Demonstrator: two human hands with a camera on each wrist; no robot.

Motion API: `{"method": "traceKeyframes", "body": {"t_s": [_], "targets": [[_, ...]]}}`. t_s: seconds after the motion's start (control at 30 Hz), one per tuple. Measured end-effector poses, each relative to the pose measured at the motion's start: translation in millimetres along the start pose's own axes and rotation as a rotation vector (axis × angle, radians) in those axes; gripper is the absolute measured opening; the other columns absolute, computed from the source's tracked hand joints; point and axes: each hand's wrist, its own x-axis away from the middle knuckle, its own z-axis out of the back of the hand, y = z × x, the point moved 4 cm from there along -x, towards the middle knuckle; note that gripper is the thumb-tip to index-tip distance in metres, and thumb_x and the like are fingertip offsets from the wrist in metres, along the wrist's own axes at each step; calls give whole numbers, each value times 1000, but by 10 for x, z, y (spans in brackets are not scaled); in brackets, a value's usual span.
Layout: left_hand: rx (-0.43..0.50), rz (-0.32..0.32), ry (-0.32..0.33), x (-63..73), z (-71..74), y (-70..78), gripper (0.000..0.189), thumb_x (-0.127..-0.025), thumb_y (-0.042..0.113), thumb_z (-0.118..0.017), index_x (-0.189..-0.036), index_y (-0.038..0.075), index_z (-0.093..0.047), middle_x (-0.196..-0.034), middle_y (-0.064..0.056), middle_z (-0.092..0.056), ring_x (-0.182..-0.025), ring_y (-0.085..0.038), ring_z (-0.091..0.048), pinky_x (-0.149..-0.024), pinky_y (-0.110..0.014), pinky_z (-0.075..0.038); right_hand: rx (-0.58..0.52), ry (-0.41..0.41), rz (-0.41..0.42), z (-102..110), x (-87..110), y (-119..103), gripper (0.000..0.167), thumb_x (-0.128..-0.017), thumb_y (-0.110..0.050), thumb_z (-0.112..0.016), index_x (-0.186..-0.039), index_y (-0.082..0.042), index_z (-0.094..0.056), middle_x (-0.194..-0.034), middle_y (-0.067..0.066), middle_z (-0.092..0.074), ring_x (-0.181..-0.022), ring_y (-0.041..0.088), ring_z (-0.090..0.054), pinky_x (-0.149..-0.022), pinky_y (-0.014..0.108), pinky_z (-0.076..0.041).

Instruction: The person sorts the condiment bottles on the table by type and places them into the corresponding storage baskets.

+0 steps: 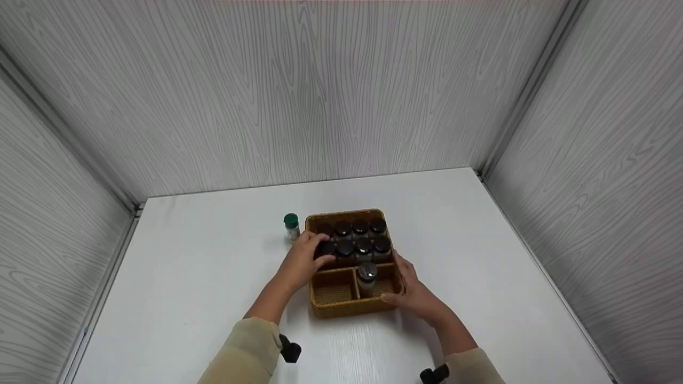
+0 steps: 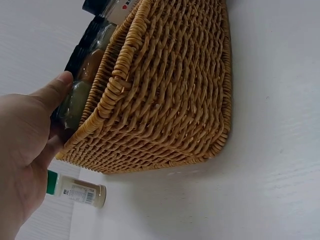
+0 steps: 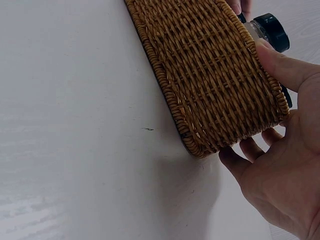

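A brown wicker basket (image 1: 347,309) stands on the white table, holding two rows of dark-lidded spice jars (image 1: 344,247) at its back. One more jar (image 1: 367,280) is upright in the front part, beside a divider. My left hand (image 1: 300,262) reaches over the basket's left rim and pinches the leftmost jar (image 2: 78,104) of the nearer row between thumb and fingers. At the front right corner my right hand (image 1: 419,300) grips the basket, thumb over the front rim and fingers along the right side. Most of the pinched jar sits below the rim, hidden.
A small green-capped spice bottle (image 1: 291,225) stands on the table just left of the basket, near my left fingers. Grey wood-grain panels (image 1: 320,96) enclose the white table (image 1: 203,266) at the back and both sides.
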Motion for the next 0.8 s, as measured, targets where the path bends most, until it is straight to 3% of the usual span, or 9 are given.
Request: {"method": "traceKeyframes", "body": {"t_s": [0.37, 0.8], "targets": [[-23, 33, 8, -1, -40, 5, 54, -101, 35, -79, -148, 15, -63, -144, -12, -59, -135, -31, -62, -118, -51, -52, 15, 17, 8, 9, -6, 10, 116, -96, -29, -86, -176, -37, -1, -183, 7, -4, -170, 47, -4, -134, 72, -15], [-16, 39, 8, 21, -18, 38, 62, -98, 33, -84, -150, 15, -56, -147, -11, -61, -143, -30, -59, -124, -51, -47, 20, 11, -1, 8, -4, 10, 118, -95, -33, -86, -176, -37, 0, -184, 8, 0, -169, 49, 1, -133, 74, -12]]}}
